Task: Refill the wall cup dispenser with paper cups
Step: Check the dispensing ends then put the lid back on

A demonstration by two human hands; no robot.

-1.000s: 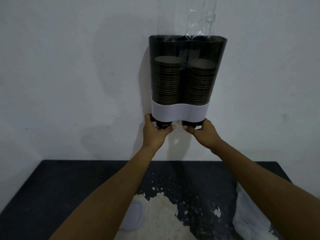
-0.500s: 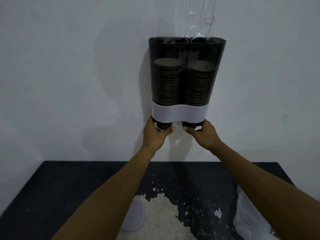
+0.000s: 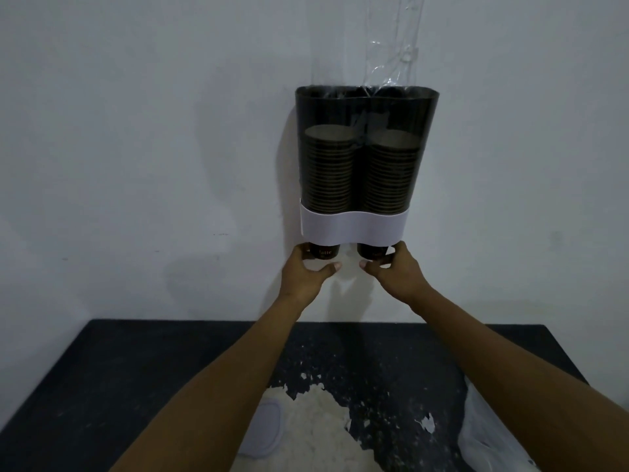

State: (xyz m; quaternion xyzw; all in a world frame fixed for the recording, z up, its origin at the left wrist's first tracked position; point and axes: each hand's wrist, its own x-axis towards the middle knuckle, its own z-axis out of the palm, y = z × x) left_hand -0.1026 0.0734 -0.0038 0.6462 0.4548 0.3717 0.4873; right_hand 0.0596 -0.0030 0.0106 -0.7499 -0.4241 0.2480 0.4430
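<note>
The wall cup dispenser [image 3: 367, 107] is a dark see-through double tube with a white band [image 3: 352, 228] across its lower part. Two stacks of dark paper cups [image 3: 328, 172] fill both columns to about two thirds. A bottom cup marked "latte" [image 3: 323, 255] pokes out on the left, and another bottom cup [image 3: 370, 255] on the right. My left hand [image 3: 306, 275] cups under the left one, fingers at its side, thumb just below it. My right hand [image 3: 398, 272] does the same under the right cup. A clear plastic sleeve [image 3: 391, 46] rises from the top of the dispenser.
Below stands a black table [image 3: 136, 369] against the white wall, its surface worn to a pale patch [image 3: 316, 424] near the front. A white oval lid [image 3: 262, 430] lies by my left forearm. A white plastic bag [image 3: 486, 437] lies at the right front.
Both hands have dropped a little. The thumbs that pressed on the bottom cups now sit just under them, with a gap showing by the right one.
</note>
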